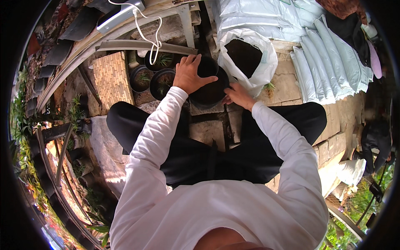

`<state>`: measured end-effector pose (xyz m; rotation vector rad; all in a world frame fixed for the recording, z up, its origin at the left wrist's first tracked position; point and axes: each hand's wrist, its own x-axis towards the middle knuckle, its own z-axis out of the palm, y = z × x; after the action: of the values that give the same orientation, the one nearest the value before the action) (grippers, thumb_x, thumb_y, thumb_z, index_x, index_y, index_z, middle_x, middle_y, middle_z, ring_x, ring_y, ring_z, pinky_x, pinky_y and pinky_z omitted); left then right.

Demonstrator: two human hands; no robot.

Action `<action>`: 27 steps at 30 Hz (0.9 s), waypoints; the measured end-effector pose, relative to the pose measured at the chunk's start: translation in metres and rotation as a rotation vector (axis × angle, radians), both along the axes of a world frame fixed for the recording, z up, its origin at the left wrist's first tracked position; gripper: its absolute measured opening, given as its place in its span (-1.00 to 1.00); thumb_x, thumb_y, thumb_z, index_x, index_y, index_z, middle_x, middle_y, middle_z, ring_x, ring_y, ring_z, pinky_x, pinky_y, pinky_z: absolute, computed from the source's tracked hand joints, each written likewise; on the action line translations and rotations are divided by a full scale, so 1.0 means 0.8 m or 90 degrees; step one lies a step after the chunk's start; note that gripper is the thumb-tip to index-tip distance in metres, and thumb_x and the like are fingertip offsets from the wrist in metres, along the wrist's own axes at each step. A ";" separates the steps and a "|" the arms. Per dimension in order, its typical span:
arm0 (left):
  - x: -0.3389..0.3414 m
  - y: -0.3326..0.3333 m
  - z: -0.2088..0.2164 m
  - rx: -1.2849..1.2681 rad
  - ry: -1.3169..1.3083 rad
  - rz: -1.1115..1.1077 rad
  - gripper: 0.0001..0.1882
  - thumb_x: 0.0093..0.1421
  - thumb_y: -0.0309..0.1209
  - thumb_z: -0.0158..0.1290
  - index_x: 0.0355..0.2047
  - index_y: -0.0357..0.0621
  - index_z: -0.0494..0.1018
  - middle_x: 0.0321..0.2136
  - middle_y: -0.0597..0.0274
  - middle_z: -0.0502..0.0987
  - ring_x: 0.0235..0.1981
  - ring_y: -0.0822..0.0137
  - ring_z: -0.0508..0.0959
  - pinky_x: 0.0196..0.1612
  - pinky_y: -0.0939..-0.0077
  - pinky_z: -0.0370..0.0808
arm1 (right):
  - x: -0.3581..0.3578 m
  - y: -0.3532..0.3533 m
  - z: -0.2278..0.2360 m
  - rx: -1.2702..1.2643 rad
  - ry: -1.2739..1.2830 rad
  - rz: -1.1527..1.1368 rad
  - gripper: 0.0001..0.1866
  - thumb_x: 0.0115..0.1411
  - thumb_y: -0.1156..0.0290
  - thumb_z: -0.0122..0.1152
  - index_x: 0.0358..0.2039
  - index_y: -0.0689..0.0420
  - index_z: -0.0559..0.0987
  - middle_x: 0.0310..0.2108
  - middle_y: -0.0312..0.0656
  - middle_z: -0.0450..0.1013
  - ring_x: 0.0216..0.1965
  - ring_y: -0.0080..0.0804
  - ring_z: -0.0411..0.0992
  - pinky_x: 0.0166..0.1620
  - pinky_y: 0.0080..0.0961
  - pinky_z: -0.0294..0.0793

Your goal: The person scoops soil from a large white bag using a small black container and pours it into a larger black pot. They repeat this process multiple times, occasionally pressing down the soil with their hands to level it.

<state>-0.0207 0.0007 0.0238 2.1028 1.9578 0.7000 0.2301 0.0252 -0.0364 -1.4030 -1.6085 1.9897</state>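
A round black plant pot [207,99] stands in front of me between my knees, its inside dark. My left hand [190,74] is over the pot's left edge, thumb stretched toward the middle and fingers apart, holding nothing. At the right rim, my right hand [238,96] has its fingers curled round the pot's edge. Just beyond that hand stands an open white sack [268,56] with dark soil [243,57] in it. Left of the pot are black pots with small grassy plants [161,83]. How deep the soil lies in my pot I cannot tell.
White filled bags [258,18] are stacked at the back, and more lean in a row [329,62] at the right. A woven panel [112,77] lies left. A white cable [155,41] hangs from a metal frame. Another person [375,141] is at the far right.
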 end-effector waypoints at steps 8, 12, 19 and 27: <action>0.012 -0.004 -0.054 -0.036 0.074 0.011 0.13 -0.08 0.25 0.43 0.36 -0.20 0.37 0.30 0.10 0.45 0.32 -0.03 0.34 0.30 -0.04 0.30 | -0.001 -0.002 0.003 0.019 -0.021 0.037 -0.74 0.49 0.34 0.02 -0.08 0.32 0.48 -0.23 -0.03 0.64 -0.29 -0.27 0.70 -0.25 -0.44 0.69; 0.013 -0.004 -0.041 -0.078 0.078 0.016 0.11 -0.08 0.24 0.43 0.36 -0.15 0.38 0.35 0.20 0.43 0.31 -0.04 0.34 0.33 -0.04 0.25 | 0.001 0.003 -0.005 0.026 -0.047 0.045 -0.73 0.52 0.30 0.01 -0.08 0.30 0.48 -0.23 -0.08 0.65 -0.30 -0.32 0.70 -0.26 -0.46 0.67; 0.019 0.001 -0.040 -0.028 0.017 -0.007 0.10 -0.10 0.24 0.43 0.37 -0.08 0.37 0.34 0.25 0.45 0.30 -0.05 0.34 0.32 -0.03 0.26 | 0.001 0.002 0.000 0.028 -0.075 0.065 -0.68 0.53 0.24 0.04 -0.05 0.29 0.51 -0.26 -0.12 0.65 -0.35 -0.36 0.69 -0.28 -0.49 0.66; 0.049 -0.001 -0.047 -0.065 0.063 0.008 0.10 -0.10 0.24 0.43 0.37 -0.08 0.37 0.34 0.25 0.45 0.28 -0.04 0.36 0.33 -0.05 0.24 | 0.002 0.002 -0.006 0.035 -0.063 0.055 -0.71 0.56 0.24 -0.03 0.00 0.20 0.53 -0.24 -0.16 0.65 -0.32 -0.40 0.68 -0.26 -0.47 0.65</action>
<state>0.0187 0.0001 -0.0140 2.1044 2.0130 0.4947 0.2317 0.0270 -0.0408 -1.4564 -1.7811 1.9331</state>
